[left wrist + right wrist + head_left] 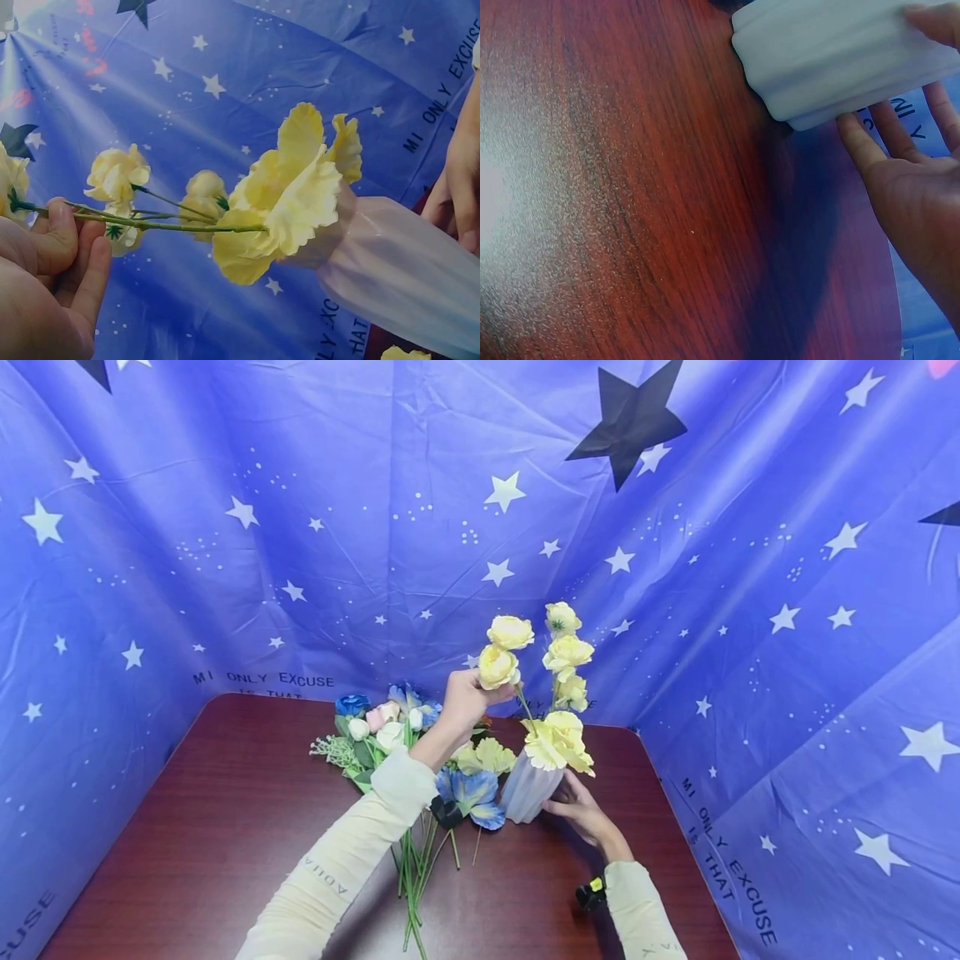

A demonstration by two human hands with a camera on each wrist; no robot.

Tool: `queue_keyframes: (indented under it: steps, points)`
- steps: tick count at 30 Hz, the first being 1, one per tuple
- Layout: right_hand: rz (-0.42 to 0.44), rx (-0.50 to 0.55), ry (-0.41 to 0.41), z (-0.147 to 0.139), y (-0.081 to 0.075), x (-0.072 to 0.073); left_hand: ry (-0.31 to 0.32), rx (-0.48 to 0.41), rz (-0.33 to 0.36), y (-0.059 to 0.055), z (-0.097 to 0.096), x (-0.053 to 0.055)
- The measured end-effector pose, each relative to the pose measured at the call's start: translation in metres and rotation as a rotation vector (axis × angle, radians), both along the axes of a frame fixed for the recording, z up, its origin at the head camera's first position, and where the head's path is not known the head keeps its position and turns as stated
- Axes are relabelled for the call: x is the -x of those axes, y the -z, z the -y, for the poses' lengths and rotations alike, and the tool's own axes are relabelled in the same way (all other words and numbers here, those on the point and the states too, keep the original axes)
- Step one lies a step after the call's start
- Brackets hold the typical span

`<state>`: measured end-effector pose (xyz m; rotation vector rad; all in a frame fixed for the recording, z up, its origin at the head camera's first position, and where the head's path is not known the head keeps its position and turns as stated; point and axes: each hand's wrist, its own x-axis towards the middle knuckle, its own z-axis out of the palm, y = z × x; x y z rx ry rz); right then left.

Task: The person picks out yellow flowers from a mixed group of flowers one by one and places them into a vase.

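A white fluted vase (531, 789) stands tilted at the right of the table, with yellow artificial flowers (558, 742) rising from its mouth. Between thumb and fingertips, my left hand (467, 697) pinches the green stem (157, 224) of a yellow flower (498, 667), above the vase. The stem's lower end is hidden behind the large yellow bloom at the mouth. Low on its right side, my right hand (581, 810) holds the vase, thumb on one face and fingers (864, 142) against another.
Left of the vase lies a pile of artificial flowers: a blue and yellow iris (472, 795), white tulips (390, 737), a blue rose (352, 704) and others. Their green stems (411, 893) point toward the table's near edge. A blue star-patterned curtain (420, 527) surrounds the brown table (225, 827).
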<state>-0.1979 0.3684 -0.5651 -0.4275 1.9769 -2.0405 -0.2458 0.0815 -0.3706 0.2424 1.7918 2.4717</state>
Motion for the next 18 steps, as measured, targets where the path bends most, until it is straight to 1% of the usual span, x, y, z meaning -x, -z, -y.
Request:
queue_keyframes:
  steps: [6, 9, 18]
  points:
    - [0.002, 0.003, -0.008, 0.0, -0.002, 0.0, -0.039, 0.005, 0.013, 0.0, 0.005, 0.003]
    - [0.001, 0.007, -0.005, 0.0, -0.002, -0.001, -0.049, 0.022, 0.011, 0.001, 0.005, 0.004]
    - [0.006, -0.007, 0.004, 0.0, 0.0, 0.0, -0.043, 0.066, -0.003, 0.006, -0.005, 0.0]
